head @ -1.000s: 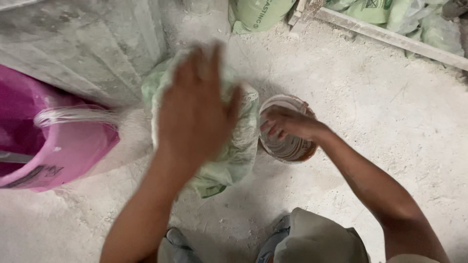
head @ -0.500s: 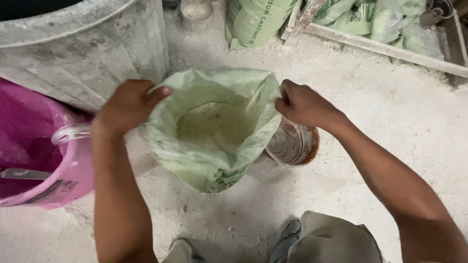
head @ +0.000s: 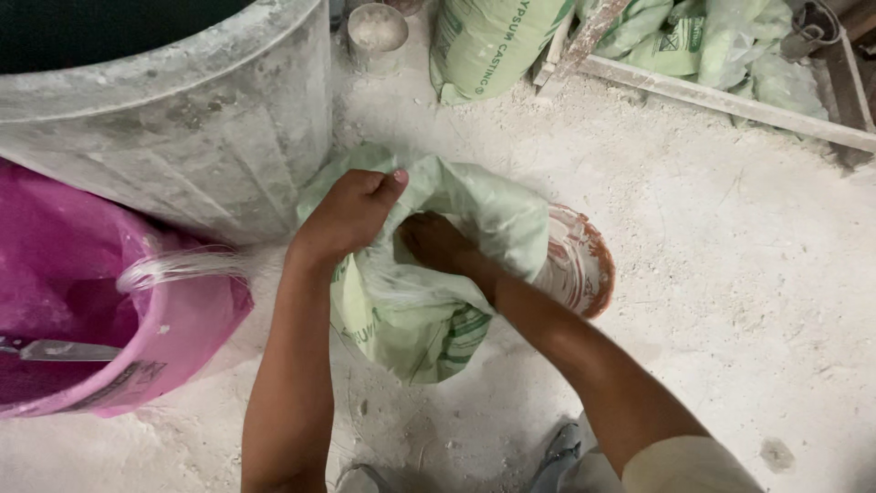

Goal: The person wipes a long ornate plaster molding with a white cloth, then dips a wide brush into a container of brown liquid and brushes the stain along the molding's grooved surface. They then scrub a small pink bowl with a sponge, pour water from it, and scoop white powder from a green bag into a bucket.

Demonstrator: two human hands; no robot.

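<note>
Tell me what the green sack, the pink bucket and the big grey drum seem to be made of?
The green sack looks like thin plastic, slightly glossy; it crumples in soft folds under the left hand. The pink bucket seems moulded plastic, translucent and dust-smeared. The grey drum could be plastic or metal; a crust of pale powder hides its surface.

At far left we see a large grey drum (head: 182,119), dusted white, with a pink bucket (head: 100,338) near it holding a metal blade (head: 55,349). Far off we see a small grey cup (head: 377,29), a pale green sack (head: 497,41) and a wooden batten (head: 721,102) on the powdery floor (head: 748,274).
</note>
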